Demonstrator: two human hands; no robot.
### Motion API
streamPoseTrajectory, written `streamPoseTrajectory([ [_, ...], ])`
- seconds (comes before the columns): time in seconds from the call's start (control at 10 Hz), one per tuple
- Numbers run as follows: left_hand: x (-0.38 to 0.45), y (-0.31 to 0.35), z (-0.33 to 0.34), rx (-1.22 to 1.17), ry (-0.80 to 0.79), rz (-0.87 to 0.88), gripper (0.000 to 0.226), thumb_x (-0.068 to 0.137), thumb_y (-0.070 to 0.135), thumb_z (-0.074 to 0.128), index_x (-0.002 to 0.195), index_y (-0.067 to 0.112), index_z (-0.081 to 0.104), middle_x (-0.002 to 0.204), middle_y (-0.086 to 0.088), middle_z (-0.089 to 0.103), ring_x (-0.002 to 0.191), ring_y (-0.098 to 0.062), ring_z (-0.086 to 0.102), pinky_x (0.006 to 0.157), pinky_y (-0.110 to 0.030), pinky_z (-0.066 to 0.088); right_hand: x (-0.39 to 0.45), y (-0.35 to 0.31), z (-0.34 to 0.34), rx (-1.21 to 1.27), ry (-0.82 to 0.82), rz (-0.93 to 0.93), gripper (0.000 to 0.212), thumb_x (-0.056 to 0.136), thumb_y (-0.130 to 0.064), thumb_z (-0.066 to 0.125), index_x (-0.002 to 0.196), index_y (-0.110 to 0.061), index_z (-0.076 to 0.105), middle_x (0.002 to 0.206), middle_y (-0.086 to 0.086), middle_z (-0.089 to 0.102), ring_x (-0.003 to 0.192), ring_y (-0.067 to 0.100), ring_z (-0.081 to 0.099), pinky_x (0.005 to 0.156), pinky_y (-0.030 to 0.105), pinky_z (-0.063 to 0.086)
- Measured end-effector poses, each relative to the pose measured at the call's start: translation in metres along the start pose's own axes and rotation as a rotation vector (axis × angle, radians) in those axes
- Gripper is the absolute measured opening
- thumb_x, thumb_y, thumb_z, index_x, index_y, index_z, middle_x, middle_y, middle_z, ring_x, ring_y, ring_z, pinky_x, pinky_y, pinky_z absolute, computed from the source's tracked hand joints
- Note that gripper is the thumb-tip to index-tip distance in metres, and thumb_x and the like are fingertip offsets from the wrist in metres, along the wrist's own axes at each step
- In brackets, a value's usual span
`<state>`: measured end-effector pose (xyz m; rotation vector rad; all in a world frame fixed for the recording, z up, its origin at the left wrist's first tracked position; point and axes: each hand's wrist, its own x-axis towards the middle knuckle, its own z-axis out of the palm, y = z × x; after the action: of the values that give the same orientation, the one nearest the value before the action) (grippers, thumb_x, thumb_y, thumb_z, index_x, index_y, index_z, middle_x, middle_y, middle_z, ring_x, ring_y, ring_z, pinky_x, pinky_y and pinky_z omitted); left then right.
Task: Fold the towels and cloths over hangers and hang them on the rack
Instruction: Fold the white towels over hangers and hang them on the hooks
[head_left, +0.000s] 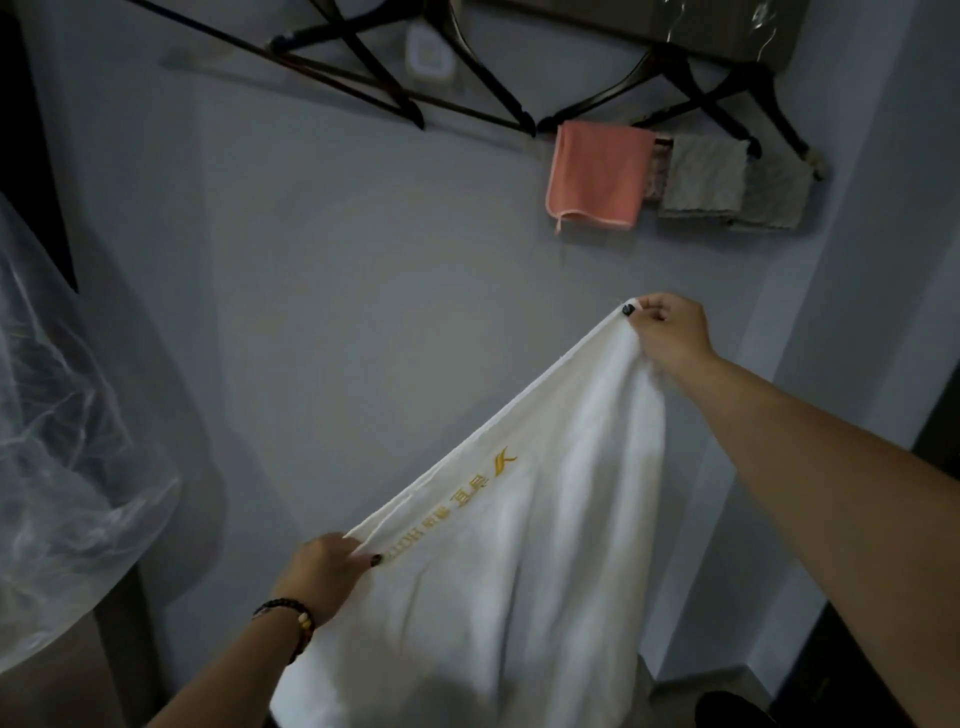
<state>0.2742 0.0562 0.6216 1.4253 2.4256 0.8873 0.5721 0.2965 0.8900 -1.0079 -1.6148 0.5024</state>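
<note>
My left hand (324, 569) and right hand (667, 327) pinch the white towel (519, 545) by its top corners. A pink cloth (595, 174) and grey cloths (701, 174) already hang. This one isn't folded yet.

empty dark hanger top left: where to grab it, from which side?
Grip the dark wooden hanger at its bare sloped arm, reaching up from below. It hangs high on the rack, both hands pinch the white embroidered towel, so one must let go first.
</note>
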Motion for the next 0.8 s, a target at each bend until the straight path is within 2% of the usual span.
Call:
streamPoseTrajectory([
  [0.1,0.0,-0.015,0.002,0.092,0.049,0.026,0.023,0.098,0.036,0.049,0.103,0.02,0.065,0.095,0.0,0.057,0.088,-0.022,0.058,0.078,-0.034,0.047,-0.001,0.037,-0.007,-0.042,0.01,0.102,0.015,0.087,-0.019,0.063,0.094,-0.008,0.071,0.067,-0.003,0.059,0.058,0.01,0.051,0.045,0.02,0.044],
  [0.2,0.004,-0.01,-0.006,0.085,0.122,0.05,0.025,0.1,0.029,0.045,0.112,0.016,0.062,0.104,-0.006,0.06,0.091,-0.03,0.06,0.076,-0.038,0.048,-0.005,0.068,-0.016,-0.147,0.025,0.153,0.02,0.088,-0.019,0.065,0.098,-0.003,0.071,0.089,0.014,0.069,0.081,0.024,0.064,0.069,0.028,0.047],
  [0.3,0.021,0.009,-0.019,0.116,0.173,0.088,0.028,0.101,0.025,0.042,0.118,0.012,0.061,0.114,-0.012,0.063,0.099,-0.034,0.061,0.081,-0.039,0.048,-0.012,0.092,-0.028,-0.349,0.003,0.158,0.022,0.089,-0.018,0.063,0.096,0.003,0.068,0.102,0.023,0.068,0.099,0.036,0.063,0.083,0.034,0.047],
  [0.4,0.038,0.034,-0.032,0.171,0.167,0.112,0.031,0.102,0.027,0.039,0.117,0.01,0.06,0.118,-0.013,0.064,0.105,-0.034,0.06,0.085,-0.039,0.046,-0.018,0.118,-0.026,-0.389,-0.091,0.225,0.026,0.093,-0.021,0.058,0.09,0.003,0.064,0.075,0.016,0.071,0.077,0.031,0.07,0.066,0.03,0.052],
  [0.5,0.051,0.059,-0.046,0.241,0.091,0.203,0.032,0.101,0.035,0.042,0.106,0.011,0.063,0.109,-0.011,0.067,0.102,-0.033,0.061,0.082,-0.037,0.046,-0.029,0.137,-0.019,-0.269,-0.162,0.371,0.02,0.095,-0.015,0.056,0.097,0.005,0.058,0.073,0.015,0.068,0.044,0.023,0.064,0.034,0.018,0.043],
  [0.6,0.062,0.06,-0.065,0.359,-0.02,0.238,0.044,0.086,0.055,0.06,0.105,0.015,0.067,0.105,-0.006,0.067,0.103,-0.027,0.06,0.084,-0.034,0.047,-0.03,0.161,-0.027,-0.22,-0.133,0.466,0.018,0.094,-0.008,0.052,0.099,0.008,0.058,0.059,0.003,0.069,0.057,0.021,0.065,0.035,0.014,0.044],
  [0.7,0.065,0.046,-0.077,0.483,-0.084,0.166,0.066,0.07,0.067,0.071,0.117,0.02,0.067,0.107,-0.001,0.063,0.104,-0.022,0.056,0.087,-0.031,0.046,-0.03,0.169,-0.031,-0.219,-0.134,0.53,0.022,0.096,-0.006,0.044,0.102,0.01,0.058,0.072,0.013,0.064,0.078,0.026,0.069,0.046,0.016,0.05],
  [0.8,0.06,0.035,-0.069,0.58,-0.137,0.103,0.057,0.075,0.063,0.068,0.114,0.021,0.067,0.108,-0.004,0.061,0.104,-0.022,0.056,0.083,-0.029,0.044,-0.032,0.161,-0.025,-0.213,-0.117,0.517,0.019,0.096,-0.008,0.047,0.1,0.007,0.058,0.083,0.018,0.062,0.064,0.016,0.066,0.048,0.016,0.051],
])
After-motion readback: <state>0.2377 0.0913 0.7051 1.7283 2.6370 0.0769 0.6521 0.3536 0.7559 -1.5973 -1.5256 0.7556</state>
